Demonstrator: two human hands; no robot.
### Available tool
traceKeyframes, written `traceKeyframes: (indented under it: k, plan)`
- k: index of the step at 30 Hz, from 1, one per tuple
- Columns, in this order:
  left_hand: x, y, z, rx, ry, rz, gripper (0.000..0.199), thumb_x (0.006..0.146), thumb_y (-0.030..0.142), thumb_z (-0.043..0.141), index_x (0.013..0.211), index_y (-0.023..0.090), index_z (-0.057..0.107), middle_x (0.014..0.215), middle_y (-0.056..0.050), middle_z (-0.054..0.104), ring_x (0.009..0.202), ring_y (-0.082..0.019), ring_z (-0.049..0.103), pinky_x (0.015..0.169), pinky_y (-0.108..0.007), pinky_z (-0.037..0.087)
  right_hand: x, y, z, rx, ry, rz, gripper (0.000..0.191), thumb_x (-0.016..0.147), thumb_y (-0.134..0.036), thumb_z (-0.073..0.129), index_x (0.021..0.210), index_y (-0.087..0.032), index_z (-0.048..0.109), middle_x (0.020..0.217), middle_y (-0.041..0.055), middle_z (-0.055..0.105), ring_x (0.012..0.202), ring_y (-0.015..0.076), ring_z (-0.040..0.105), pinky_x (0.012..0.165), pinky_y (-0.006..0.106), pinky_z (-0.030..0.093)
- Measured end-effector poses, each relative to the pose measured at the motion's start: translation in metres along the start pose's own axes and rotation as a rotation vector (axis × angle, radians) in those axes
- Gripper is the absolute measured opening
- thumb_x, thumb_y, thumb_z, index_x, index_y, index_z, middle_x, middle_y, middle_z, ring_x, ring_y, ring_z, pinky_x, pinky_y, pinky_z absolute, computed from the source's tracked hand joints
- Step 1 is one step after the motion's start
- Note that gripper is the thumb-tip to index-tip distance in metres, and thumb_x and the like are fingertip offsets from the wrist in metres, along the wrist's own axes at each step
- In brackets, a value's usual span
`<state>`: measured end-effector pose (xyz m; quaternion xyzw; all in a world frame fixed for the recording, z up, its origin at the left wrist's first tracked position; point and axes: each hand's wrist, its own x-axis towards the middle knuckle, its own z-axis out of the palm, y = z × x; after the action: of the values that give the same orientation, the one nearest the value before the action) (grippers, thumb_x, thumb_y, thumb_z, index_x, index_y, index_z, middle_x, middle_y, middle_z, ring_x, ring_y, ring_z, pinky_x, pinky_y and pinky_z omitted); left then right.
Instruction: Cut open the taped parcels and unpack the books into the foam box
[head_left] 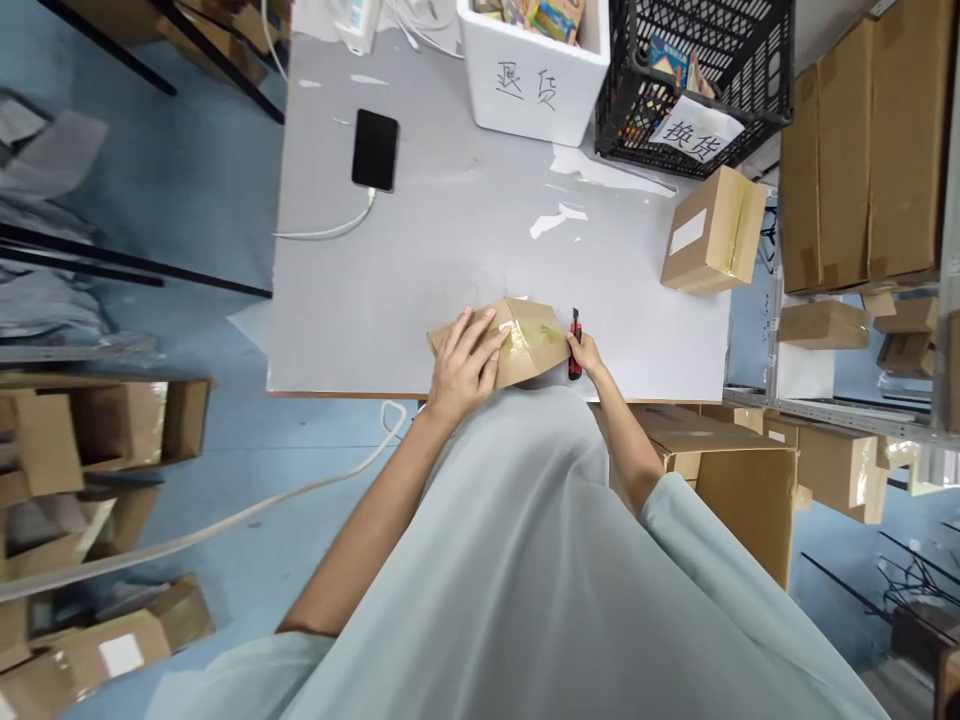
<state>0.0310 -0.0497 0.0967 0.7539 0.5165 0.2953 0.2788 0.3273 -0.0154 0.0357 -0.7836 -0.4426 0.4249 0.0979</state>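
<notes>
A brown cardboard box (536, 345) with shiny tape across its top lies tilted at the table's front edge, close to my body. My left hand (465, 365) rests on its left part with the fingers spread over the cardboard. At the box's right edge, my right hand (586, 355) is closed around a red and black utility knife (575, 345). The thumb crosses the knife and its tip reaches the box edge. The other fingers of that hand are mostly hidden.
A phone (375, 150) on a cable lies at the table's left. Along the back stand a white foam bin (536, 90) and a black crate (630, 110). A taped carton (712, 235) sits at the right edge. Plastic scraps (559, 218) lie mid-table. Cartons fill both sides.
</notes>
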Motion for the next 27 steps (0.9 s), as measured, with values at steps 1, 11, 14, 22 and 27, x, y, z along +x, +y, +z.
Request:
traceKeyframes:
  k: [1, 11, 14, 22, 27]
  plan:
    - [-0.006, 0.000, -0.004, 0.008, 0.023, -0.028, 0.047, 0.115, 0.040, 0.051, 0.154, 0.030, 0.076, 0.174, -0.014, 0.064, 0.174, -0.038, 0.045, 0.141, -0.070, 0.038, -0.001, -0.003, 0.003, 0.000, -0.014, -0.018, 0.028, 0.117, -0.030, 0.052, 0.109, -0.014, 0.074, 0.115, 0.0129, 0.087, 0.106, 0.0203, 0.076, 0.095, 0.024, 0.055]
    - [-0.019, 0.002, 0.004, -0.256, 0.131, -0.312, 0.057, 0.108, 0.051, 0.059, 0.155, 0.023, 0.076, 0.165, -0.015, 0.070, 0.152, -0.032, 0.068, 0.124, -0.054, 0.063, -0.056, -0.007, -0.051, -0.253, 0.230, -0.117, 0.037, 0.121, -0.040, 0.043, 0.136, -0.017, 0.067, 0.125, 0.0221, 0.084, 0.115, 0.0343, 0.079, 0.097, 0.037, 0.055]
    - [-0.014, -0.007, 0.030, -0.397, 0.073, -0.382, 0.060, 0.102, 0.043, 0.060, 0.155, 0.020, 0.076, 0.167, -0.016, 0.068, 0.152, -0.031, 0.068, 0.116, -0.050, 0.069, -0.070, -0.006, -0.066, -0.328, 0.249, -0.086, 0.037, 0.121, -0.039, 0.039, 0.136, -0.017, 0.065, 0.120, 0.0217, 0.085, 0.109, 0.0345, 0.080, 0.093, 0.036, 0.055]
    - [-0.019, -0.037, 0.068, -0.486, 0.084, -0.478, 0.070, 0.098, 0.037, 0.067, 0.165, 0.016, 0.062, 0.166, -0.022, 0.066, 0.142, -0.031, 0.076, 0.115, -0.046, 0.069, -0.082, -0.025, -0.078, -0.472, 0.255, -0.157, 0.041, 0.119, -0.034, 0.039, 0.146, -0.015, 0.064, 0.141, 0.0259, 0.079, 0.115, 0.0333, 0.079, 0.098, 0.039, 0.056]
    - [-0.016, -0.041, 0.065, -0.487, 0.088, -0.420, 0.073, 0.102, 0.047, 0.069, 0.169, 0.020, 0.058, 0.168, -0.020, 0.063, 0.148, -0.031, 0.070, 0.118, -0.045, 0.066, -0.091, -0.078, -0.077, -0.609, -0.011, -0.370, 0.045, 0.125, -0.038, 0.035, 0.159, -0.019, 0.057, 0.133, 0.0170, 0.084, 0.112, 0.0327, 0.080, 0.094, 0.035, 0.054]
